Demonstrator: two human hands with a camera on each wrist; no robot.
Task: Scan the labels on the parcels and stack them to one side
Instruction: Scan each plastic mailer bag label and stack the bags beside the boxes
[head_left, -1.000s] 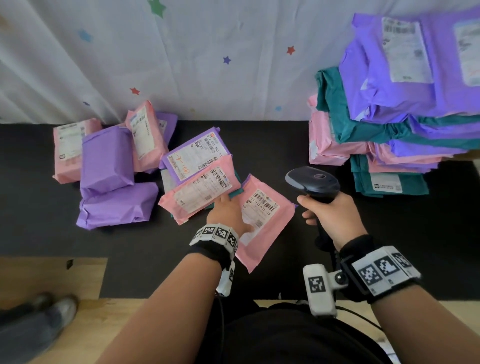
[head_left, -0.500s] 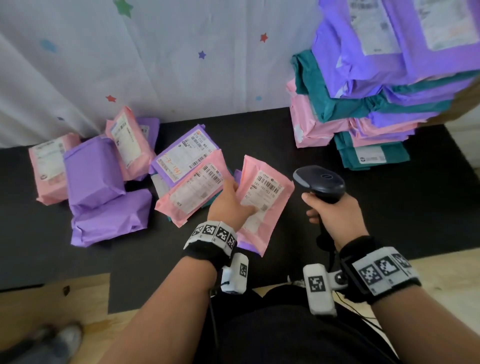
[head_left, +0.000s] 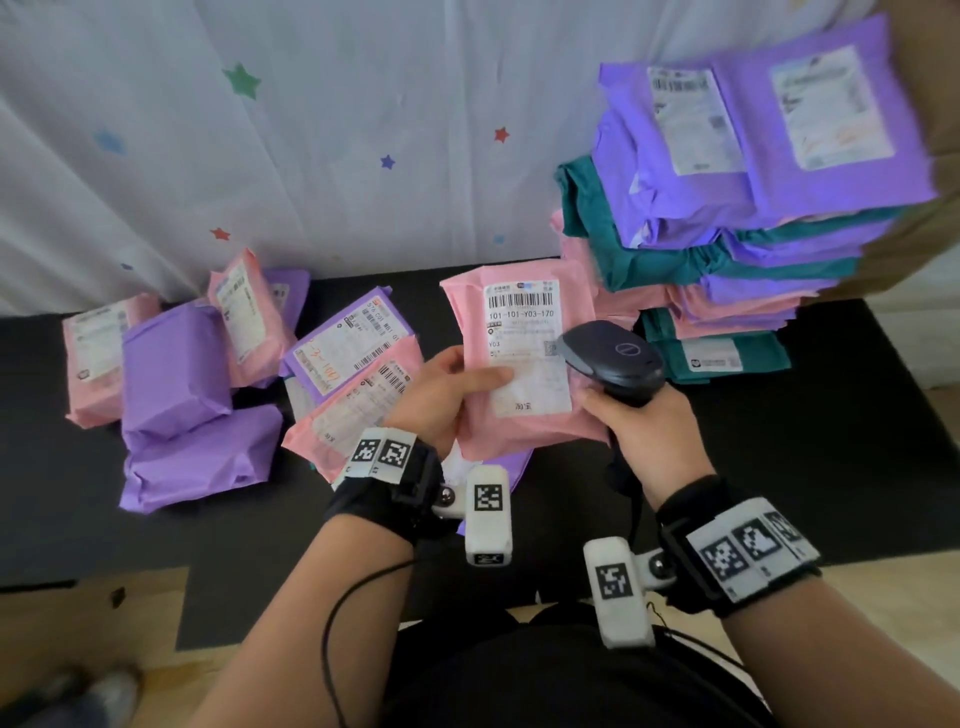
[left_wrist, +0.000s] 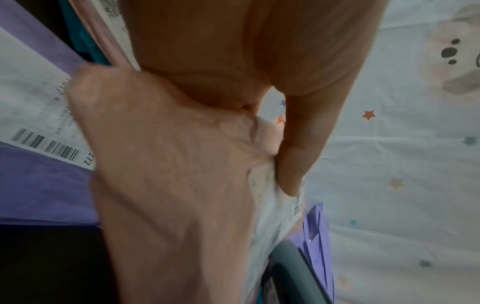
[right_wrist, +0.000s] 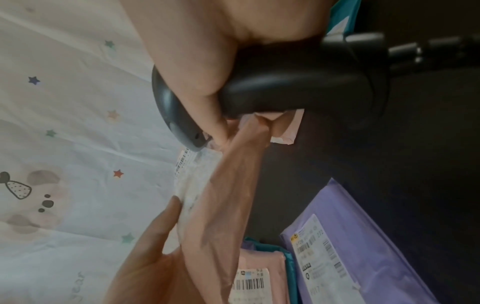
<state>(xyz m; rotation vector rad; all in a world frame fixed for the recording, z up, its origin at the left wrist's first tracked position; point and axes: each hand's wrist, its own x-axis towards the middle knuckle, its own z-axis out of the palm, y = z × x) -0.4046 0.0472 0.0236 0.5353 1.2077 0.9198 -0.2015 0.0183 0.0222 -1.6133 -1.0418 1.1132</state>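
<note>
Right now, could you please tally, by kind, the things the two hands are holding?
Pink parcel, in the left hand: 1
Barcode scanner, in the right hand: 1
Total: 2

A white cloth backdrop (head_left: 363, 130) printed with small coloured stars hangs in soft folds from 9 to 1 o'clock; in the wrist views it also shows faint cartoon prints. Below it spreads a black mat (head_left: 831, 441) covering the tabletop (head_left: 93, 613), whose pale wood shows bare at 7 o'clock. A blurred shoe (head_left: 78, 691) stands at the lower left corner. Light is soft and even.
</note>
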